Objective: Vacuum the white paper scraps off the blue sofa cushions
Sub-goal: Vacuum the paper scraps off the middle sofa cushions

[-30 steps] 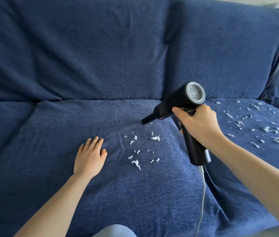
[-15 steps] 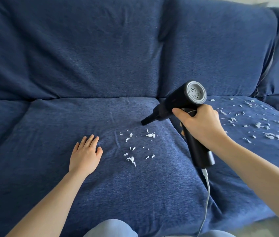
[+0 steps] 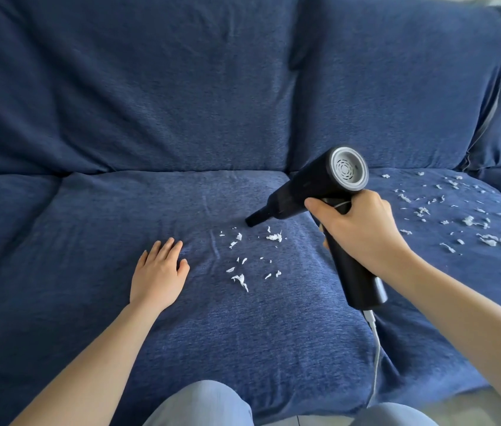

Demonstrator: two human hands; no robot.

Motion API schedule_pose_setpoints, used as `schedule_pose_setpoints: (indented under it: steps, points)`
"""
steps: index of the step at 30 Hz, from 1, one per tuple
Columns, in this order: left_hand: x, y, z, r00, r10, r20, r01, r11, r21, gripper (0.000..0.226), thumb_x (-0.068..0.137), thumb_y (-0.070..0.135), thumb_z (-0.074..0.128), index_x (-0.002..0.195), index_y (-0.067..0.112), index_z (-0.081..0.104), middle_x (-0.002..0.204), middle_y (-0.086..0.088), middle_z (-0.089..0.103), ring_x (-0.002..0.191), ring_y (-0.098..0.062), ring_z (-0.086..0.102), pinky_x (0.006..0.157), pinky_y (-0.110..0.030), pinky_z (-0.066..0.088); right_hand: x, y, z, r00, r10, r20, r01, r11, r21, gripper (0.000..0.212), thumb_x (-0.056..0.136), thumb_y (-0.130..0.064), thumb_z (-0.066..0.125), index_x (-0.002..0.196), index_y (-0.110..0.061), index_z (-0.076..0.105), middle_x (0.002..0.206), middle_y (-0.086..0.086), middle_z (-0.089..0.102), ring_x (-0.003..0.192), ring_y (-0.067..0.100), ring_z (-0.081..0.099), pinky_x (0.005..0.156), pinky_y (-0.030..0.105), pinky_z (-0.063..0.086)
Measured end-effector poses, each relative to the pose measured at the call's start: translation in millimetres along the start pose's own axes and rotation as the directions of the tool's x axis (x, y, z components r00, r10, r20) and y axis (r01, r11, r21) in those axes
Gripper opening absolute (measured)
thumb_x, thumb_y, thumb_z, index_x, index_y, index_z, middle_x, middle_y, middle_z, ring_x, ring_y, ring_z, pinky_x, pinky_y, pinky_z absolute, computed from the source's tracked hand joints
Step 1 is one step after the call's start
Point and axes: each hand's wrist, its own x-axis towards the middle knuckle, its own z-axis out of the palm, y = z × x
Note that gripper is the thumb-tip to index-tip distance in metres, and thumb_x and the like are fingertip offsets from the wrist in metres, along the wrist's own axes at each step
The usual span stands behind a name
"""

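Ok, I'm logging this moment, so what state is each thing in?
Left hand: flat, fingers straight, on the middle cushion.
Right hand: grips the handheld vacuum.
Handheld vacuum: nozzle angled down, just above scraps.
Paper scraps: loose on the middle cushion; more on the right cushion.
White cord: plugged in, hanging.

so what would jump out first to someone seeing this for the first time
The black handheld vacuum, gripped by the right hand, its nozzle aimed down at the middle seat cushion. Next, the white paper scraps just below the nozzle, with a wider scatter on the cushion to the right. The left hand rests flat beside the near patch.
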Motion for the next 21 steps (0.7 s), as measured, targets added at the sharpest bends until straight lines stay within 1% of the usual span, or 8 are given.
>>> schedule_pose_setpoints:
  steps: [2, 4, 6, 8, 11, 13, 18, 21]
  points:
    - [-1.1, -0.2, -0.5, 1.0, 0.0, 0.002, 0.0, 1.0, -0.003, 0.053, 0.101, 0.039, 0.026, 0.151, 0.022, 0.026, 0.159, 0.002, 0.02, 0.147, -0.02, 0.014, 0.12, -0.039, 0.013, -1.8, -3.1, 4.5, 1.0, -0.007, 0.023, 0.007, 1.0, 0.015, 0.049, 0.087, -0.047, 0.066, 0.058, -0.007, 0.064, 0.048, -0.001, 0.067, 0.065, 0.007, 0.064, 0.066, 0.021, 0.046]
    - [-3.5, -0.2, -0.8, 1.0, -0.001, 0.001, 0.001, 1.0, -0.008, 0.053, 0.101, 0.039, 0.026, 0.151, 0.022, 0.025, 0.159, 0.002, 0.019, 0.147, -0.02, 0.014, 0.12, -0.039, 0.012, -3.3, -6.2, 9.0, 0.999, -0.014, 0.038, 0.013, 1.0, 0.023, 0.048, 0.086, -0.048, 0.066, 0.057, -0.009, 0.062, 0.048, -0.002, 0.067, 0.06, 0.004, 0.064, 0.068, 0.021, 0.047]
    - [-6.2, -0.6, -1.2, 1.0, -0.002, 0.0, 0.002, 1.0, -0.008, 0.053, 0.101, 0.04, 0.026, 0.151, 0.022, 0.025, 0.159, 0.003, 0.019, 0.147, -0.019, 0.013, 0.12, -0.038, 0.012, -5.3, -9.6, 12.5, 0.999, -0.016, 0.05, 0.015, 1.0, 0.026, 0.049, 0.086, -0.048, 0.065, 0.057, -0.01, 0.061, 0.048, -0.002, 0.067, 0.055, 0.0, 0.062, 0.062, 0.015, 0.044]
    - [-7.8, -0.5, -1.2, 1.0, 0.0, 0.001, 0.0, 1.0, -0.006, 0.053, 0.101, 0.04, 0.025, 0.151, 0.022, 0.024, 0.159, 0.003, 0.018, 0.147, -0.019, 0.013, 0.12, -0.038, 0.011, -7.7, -14.0, 14.5, 0.998, -0.017, 0.064, 0.015, 0.999, 0.037, 0.049, 0.087, -0.047, 0.066, 0.058, -0.008, 0.062, 0.05, 0.0, 0.068, 0.051, -0.001, 0.062, 0.055, 0.011, 0.042]
    - [-8.7, -0.1, -1.2, 1.0, 0.0, 0.0, 0.0, 1.0, -0.011, 0.053, 0.101, 0.04, 0.025, 0.151, 0.022, 0.025, 0.159, 0.003, 0.018, 0.147, -0.019, 0.013, 0.12, -0.038, 0.011, -12.9, -20.9, 19.0, 0.994, -0.005, 0.108, -0.008, 0.992, 0.124, 0.049, 0.087, -0.041, 0.069, 0.069, 0.004, 0.065, 0.06, 0.013, 0.07, 0.043, 0.007, 0.064, 0.051, 0.016, 0.05]
    - [-9.5, 0.0, -1.3, 1.0, 0.003, -0.004, -0.003, 1.0, -0.008, 0.053, 0.101, 0.04, 0.025, 0.151, 0.022, 0.025, 0.159, 0.003, 0.019, 0.147, -0.019, 0.014, 0.12, -0.038, 0.012, -17.4, -25.5, 23.3, 0.99, -0.013, 0.139, -0.007, 0.99, 0.141, 0.05, 0.087, -0.041, 0.07, 0.07, 0.006, 0.064, 0.061, 0.014, 0.071, 0.043, 0.011, 0.065, 0.052, 0.02, 0.051]
    - [-11.7, 0.1, -1.9, 1.0, 0.009, -0.014, -0.009, 1.0, -0.011, 0.052, 0.101, 0.04, 0.026, 0.15, 0.022, 0.027, 0.158, 0.002, 0.021, 0.147, -0.02, 0.015, 0.12, -0.039, 0.013, -29.4, -36.5, 28.1, 0.985, -0.059, 0.159, 0.042, 0.994, 0.104, 0.045, 0.087, -0.038, 0.071, 0.06, -0.004, 0.06, 0.05, 0.005, 0.065, 0.042, 0.009, 0.063, 0.048, 0.01, 0.045]
    - [-11.8, 0.3, -2.0, 1.0, 0.01, -0.016, -0.01, 1.0, -0.01, 0.052, 0.101, 0.04, 0.026, 0.149, 0.022, 0.028, 0.158, 0.002, 0.022, 0.147, -0.02, 0.015, 0.119, -0.039, 0.013, -31.8, -37.3, 25.8, 0.984, -0.066, 0.165, 0.043, 0.99, 0.138, 0.045, 0.086, -0.037, 0.072, 0.067, 0.002, 0.062, 0.059, 0.011, 0.069, 0.045, 0.014, 0.066, 0.05, 0.016, 0.051]
